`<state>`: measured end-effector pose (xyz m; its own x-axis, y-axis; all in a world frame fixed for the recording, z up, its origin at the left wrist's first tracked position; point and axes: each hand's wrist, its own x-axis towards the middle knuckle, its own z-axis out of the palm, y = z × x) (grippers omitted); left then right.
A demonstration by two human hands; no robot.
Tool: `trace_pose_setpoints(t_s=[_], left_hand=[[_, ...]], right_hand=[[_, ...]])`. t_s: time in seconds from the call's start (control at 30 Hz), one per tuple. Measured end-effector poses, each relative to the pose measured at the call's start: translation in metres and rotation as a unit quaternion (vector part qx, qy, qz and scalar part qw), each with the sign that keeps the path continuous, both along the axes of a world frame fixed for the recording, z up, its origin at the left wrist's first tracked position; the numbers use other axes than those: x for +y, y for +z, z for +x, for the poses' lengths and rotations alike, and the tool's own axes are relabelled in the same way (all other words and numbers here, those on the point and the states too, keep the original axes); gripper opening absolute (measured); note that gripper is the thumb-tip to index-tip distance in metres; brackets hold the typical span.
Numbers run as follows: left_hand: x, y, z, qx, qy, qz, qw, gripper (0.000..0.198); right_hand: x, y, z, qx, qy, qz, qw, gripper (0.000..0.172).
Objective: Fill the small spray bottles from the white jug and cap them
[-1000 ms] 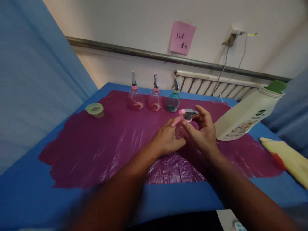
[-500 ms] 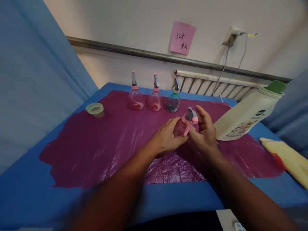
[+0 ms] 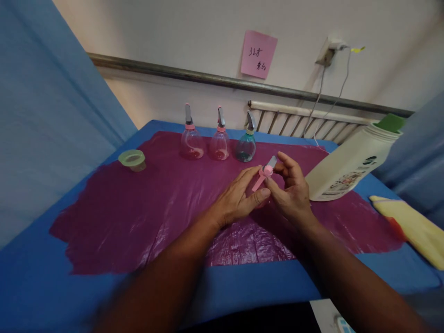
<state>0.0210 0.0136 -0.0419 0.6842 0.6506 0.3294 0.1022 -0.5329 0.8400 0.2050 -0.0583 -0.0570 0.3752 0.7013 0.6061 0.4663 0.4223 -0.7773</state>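
My left hand (image 3: 239,196) is wrapped around the body of a spray bottle, which it mostly hides. The bottle's pink and grey spray head (image 3: 267,171) shows above the fingers, its pink trigger pointing down and left. On the right side of the head, my right hand (image 3: 291,187) touches it with thumb and fingers curled about it, the forefinger raised. Behind my hands stand two clear spray bottles with pink collars, the left one (image 3: 191,144) and the middle one (image 3: 219,145), plus a teal spray bottle (image 3: 245,147). Each has a little material at the bottom.
A large white jug (image 3: 350,162) with a green piece at its mouth leans close to my right hand. A pale green cup (image 3: 132,158) sits at left. Purple plastic sheeting (image 3: 138,217) covers the blue table (image 3: 243,286). Yellow cloth (image 3: 409,222) lies at right.
The spray head has turned in my hands: its nozzle now faces me and its trigger points more to the left. The view has shifted slightly to the right.
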Motion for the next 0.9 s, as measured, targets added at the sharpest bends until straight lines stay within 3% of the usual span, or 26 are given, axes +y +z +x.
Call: trace_pose_setpoints(t_s=[0.1, 0.33, 0.53, 0.73, 0.9], left_hand=[[0.0008, 0.0018, -0.0006, -0.045, -0.050, -0.008, 0.998, 0.055], [0.0033, 0.0020, -0.0016, -0.063, -0.048, -0.061, 0.995, 0.058], [0.0013, 0.0023, -0.0011, -0.073, -0.040, -0.056, 0.995, 0.056], [0.0014, 0.0032, -0.0014, -0.069, -0.039, -0.060, 0.995, 0.057], [0.0029, 0.0009, -0.0005, -0.078, -0.049, -0.062, 0.994, 0.057]], right_hand=[[0.0001, 0.0000, -0.0006, -0.006, -0.001, 0.006, 1.000, 0.069], [-0.0017, -0.0018, -0.0028, 0.034, 0.041, -0.024, 0.998, 0.081], [0.0042, -0.0012, -0.0019, 0.032, -0.002, -0.003, 0.999, 0.085], [0.0005, -0.0026, -0.0009, 0.018, 0.017, -0.003, 1.000, 0.078], [0.0036, -0.0034, 0.0000, 0.014, -0.007, 0.001, 1.000, 0.084]])
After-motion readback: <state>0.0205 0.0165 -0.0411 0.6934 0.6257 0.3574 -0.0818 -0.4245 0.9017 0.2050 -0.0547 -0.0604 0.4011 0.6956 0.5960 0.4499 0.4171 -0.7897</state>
